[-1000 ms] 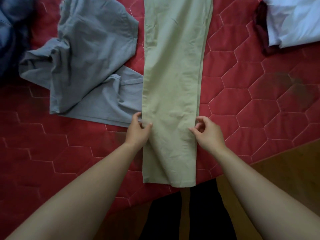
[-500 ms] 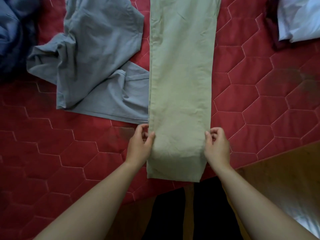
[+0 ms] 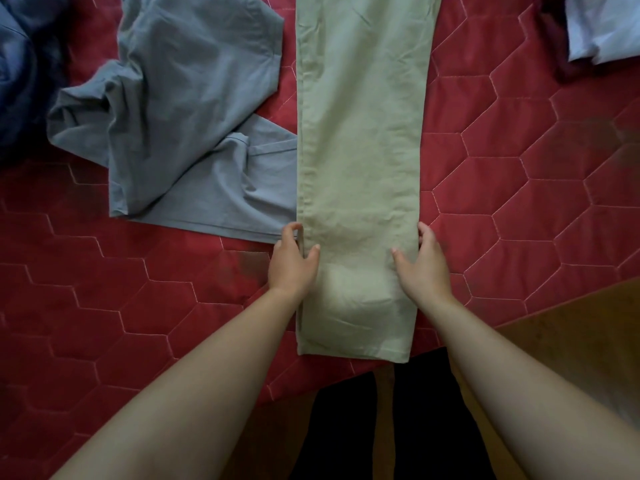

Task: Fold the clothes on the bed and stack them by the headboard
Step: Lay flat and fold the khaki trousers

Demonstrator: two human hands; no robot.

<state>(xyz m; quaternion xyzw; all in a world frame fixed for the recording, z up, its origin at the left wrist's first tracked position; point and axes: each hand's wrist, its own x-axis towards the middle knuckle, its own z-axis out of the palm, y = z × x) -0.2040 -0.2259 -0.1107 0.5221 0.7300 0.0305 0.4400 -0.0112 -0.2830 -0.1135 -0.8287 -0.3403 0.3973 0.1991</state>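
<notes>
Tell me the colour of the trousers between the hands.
The trousers are plain pale khaki, no pattern; seen best in the head view.

Left hand (image 3: 291, 265), right hand (image 3: 426, 269), both bare, short plain nails, left forearm (image 3: 194, 393), right forearm (image 3: 512, 375), bare as far as seen, black trousers (image 3: 343, 431) on both legs

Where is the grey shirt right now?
In the head view, the grey shirt lies crumpled on the red quilt, left of the beige trousers and touching them, just beyond the left hand.
</notes>
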